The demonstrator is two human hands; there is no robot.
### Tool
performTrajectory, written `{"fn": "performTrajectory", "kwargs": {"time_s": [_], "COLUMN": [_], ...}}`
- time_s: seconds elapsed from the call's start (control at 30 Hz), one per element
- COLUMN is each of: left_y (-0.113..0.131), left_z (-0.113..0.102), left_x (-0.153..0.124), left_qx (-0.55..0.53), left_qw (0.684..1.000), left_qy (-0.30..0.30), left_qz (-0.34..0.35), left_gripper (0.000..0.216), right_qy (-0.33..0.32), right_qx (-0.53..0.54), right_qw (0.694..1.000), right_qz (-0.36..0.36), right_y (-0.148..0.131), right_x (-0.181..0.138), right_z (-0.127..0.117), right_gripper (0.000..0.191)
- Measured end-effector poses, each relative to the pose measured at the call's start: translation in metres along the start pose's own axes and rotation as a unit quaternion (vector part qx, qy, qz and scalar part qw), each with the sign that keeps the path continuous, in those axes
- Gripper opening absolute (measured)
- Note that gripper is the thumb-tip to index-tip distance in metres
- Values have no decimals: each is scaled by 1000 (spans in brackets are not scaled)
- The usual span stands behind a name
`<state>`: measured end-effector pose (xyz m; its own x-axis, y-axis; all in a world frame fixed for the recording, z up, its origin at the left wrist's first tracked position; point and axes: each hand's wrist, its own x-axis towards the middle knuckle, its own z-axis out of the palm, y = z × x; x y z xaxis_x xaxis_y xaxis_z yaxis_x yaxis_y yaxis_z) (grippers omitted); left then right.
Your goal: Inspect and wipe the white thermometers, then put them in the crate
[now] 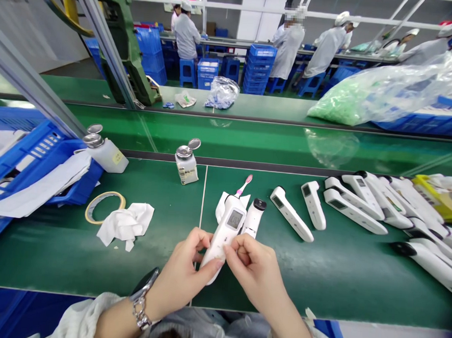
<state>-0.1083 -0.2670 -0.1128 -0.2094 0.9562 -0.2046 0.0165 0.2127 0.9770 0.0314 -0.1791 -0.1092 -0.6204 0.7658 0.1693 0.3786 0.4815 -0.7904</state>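
Note:
A white infrared thermometer (218, 245) with a lit grey display lies tilted in my left hand (185, 261), whose thumb and fingers close around its lower body. My right hand (254, 265) is closed in a pinch, thumb tip against the thermometer's front below the buttons. Whatever sits between those fingertips, if anything, is too small to make out. Just behind, a second thermometer (254, 216) with a black end lies on the bench. A pink and white toothbrush (244, 185) rests beside a white wipe (221, 205), partly hidden by the held thermometer.
More thermometers (355, 212) lie on the green bench (158, 282) to the right. A pump bottle (187, 165), another bottle (110, 155), a tape roll (91, 213), a crumpled cloth (126, 223) and blue baskets (39, 150) are ahead and left. Co-workers (186, 34) stand beyond the conveyor.

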Motion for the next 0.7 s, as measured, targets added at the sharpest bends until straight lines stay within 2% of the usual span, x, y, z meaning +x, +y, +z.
{"fn": "performTrajectory", "kwargs": {"time_s": [0.17, 0.27, 0.37, 0.43, 0.5, 0.57, 0.7], "left_y": [-3, -2, 2, 5, 7, 7, 4], "left_z": [-3, -4, -3, -3, -3, -3, -5], "left_x": [1, 2, 3, 4, 3, 2, 2], "left_qx": [-2, -70, -180, -216, -210, -171, -81], "left_qw": [1000, 997, 979, 968, 971, 982, 996], "left_qy": [11, -25, -91, -115, -107, -75, -24], "left_qz": [9, 21, 41, 51, 43, 28, 27], "left_gripper": [26, 25, 23, 20, 17, 16, 18], "right_qy": [-17, -68, -108, -106, -98, -91, -54], "right_qx": [-10, 143, 351, 413, 422, 415, 432], "right_qw": [997, 981, 925, 901, 898, 901, 886], "right_qz": [78, 112, 96, 81, 77, 87, 160], "right_y": [6, 8, 10, 11, 12, 14, 17], "right_x": [5, 7, 6, 5, 5, 5, 8], "right_z": [-4, -2, 3, 6, 7, 7, 15], "right_gripper": [32, 24, 28, 31, 30, 28, 33]}}
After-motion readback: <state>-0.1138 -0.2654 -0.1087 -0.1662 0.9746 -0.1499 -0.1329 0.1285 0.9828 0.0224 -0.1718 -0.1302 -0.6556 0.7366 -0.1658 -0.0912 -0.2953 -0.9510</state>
